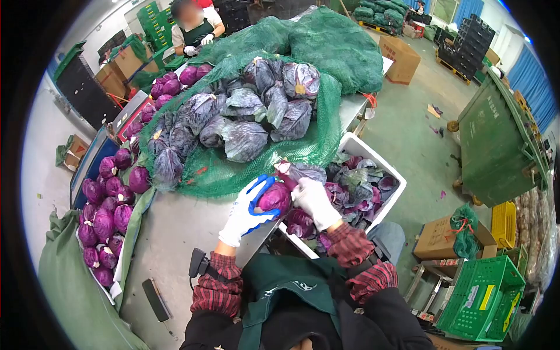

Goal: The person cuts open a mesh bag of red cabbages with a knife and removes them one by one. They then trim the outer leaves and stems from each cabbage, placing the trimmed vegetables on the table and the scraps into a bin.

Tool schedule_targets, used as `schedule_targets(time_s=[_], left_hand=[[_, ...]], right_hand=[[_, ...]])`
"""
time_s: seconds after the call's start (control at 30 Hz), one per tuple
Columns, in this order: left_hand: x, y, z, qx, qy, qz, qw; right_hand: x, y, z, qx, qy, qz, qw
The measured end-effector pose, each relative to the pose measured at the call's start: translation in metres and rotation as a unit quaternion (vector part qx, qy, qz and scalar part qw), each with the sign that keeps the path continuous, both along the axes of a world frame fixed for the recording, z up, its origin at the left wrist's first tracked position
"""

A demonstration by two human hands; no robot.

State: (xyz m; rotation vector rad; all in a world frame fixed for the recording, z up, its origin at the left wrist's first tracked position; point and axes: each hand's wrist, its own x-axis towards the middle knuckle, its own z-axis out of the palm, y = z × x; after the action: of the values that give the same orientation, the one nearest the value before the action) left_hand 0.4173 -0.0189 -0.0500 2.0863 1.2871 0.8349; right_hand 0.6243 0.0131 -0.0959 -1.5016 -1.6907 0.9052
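Observation:
My left hand (249,211), in a white glove with blue palm and fingers, is wrapped round a purple cabbage (275,198) at the metal table's front edge. Close on its right, my white-gloved right hand (315,202) has its fingers curled on an outer cabbage leaf (284,178) by the head. The exact fingertip grip is partly hidden. Below and beyond the right hand, a white bin (392,211) holds loose purple and dark leaves. In front of both hands, dark unpeeled cabbages (245,140) lie on an opened green mesh sack (256,175).
Smooth purple cabbages (105,221) are piled at the left beside a green cloth (61,256). Full mesh sacks (335,49) lie at the table's far end, where a co-worker (195,29) stands. On the right are a green wheeled bin (501,140) and a green crate (481,297).

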Motion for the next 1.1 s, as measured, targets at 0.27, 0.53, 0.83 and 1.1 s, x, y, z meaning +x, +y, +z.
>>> schedule_targets(time_s=[0.27,0.53,0.83,1.1], left_hand=[[-0.022,0.001,-0.029,-0.026,-0.128,0.009,0.991],[-0.011,-0.003,-0.021,-0.153,-0.336,0.061,0.927],[-0.011,-0.028,0.007,-0.312,-0.371,0.092,0.870],[0.001,-0.007,0.007,-0.011,-0.024,0.053,0.998]], right_hand=[[0.043,0.001,-0.022,0.035,-0.049,-0.170,0.984],[-0.018,-0.014,-0.031,-0.126,0.215,-0.017,0.968],[-0.038,-0.039,0.015,-0.092,0.179,0.010,0.979],[-0.027,-0.022,0.006,0.121,0.117,0.013,0.986]])
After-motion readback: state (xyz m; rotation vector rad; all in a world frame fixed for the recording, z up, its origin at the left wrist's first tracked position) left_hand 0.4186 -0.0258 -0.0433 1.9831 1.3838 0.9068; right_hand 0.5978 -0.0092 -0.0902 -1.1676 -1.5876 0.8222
